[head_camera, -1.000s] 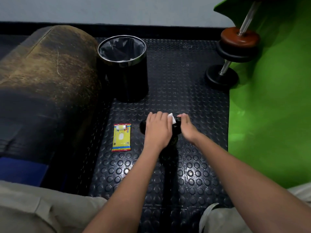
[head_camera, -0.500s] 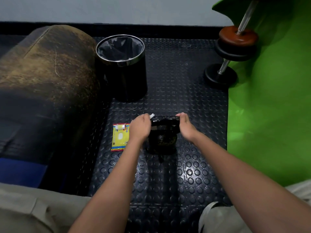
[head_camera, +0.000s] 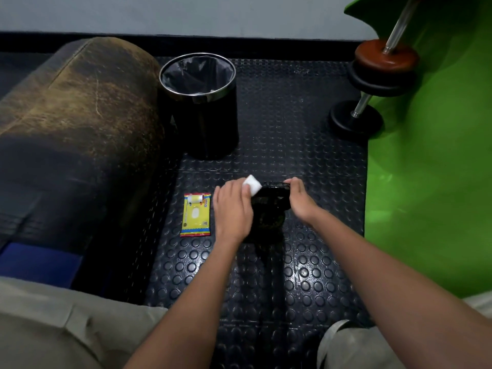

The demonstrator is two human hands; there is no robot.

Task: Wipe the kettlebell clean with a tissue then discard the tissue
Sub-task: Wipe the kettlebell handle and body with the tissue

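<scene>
Since 0.5 s ago the left hand (head_camera: 233, 209) slid the tissue (head_camera: 252, 184) rightward onto the kettlebell (head_camera: 270, 206) handle's left end, pinching it; right hand (head_camera: 300, 201) grips the handle (kettlebell on floor). One bin (head_camera: 198, 102), one tissue pack (head_camera: 196, 214).

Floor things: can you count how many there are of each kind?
Kettlebell: 1
Tissue: 1
Tissue pack: 1
Bin: 1
Dumbbell: 1
Total: 5
</scene>
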